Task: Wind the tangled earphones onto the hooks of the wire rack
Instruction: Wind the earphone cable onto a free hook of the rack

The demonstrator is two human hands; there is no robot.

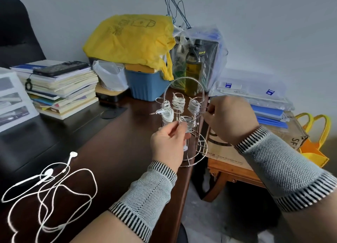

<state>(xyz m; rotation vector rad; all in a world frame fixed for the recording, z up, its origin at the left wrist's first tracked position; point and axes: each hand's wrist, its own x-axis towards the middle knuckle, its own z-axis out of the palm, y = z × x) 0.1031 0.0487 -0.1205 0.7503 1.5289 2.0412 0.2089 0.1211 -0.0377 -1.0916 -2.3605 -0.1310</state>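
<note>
A chrome wire rack (201, 147) with an arched handle stands near the right edge of the dark wooden desk (113, 151). Several of its hooks carry white earphone cords wound into bundles (178, 101). My left hand (168, 142) pinches a white cord at the partly wound front hook (187, 123). My right hand (229, 119) pinches a thin wire prong on the rack's right side. A loose tangled white earphone (49, 186) lies on the desk at the lower left, both earbuds showing.
A stack of books with a black phone (60, 68) on top sits at the back left. Behind the rack are a blue bin (145, 86), a yellow bag (131, 37) and an olive bottle (194, 67). Plastic folders (255, 95) and a cardboard box lie right, off the desk.
</note>
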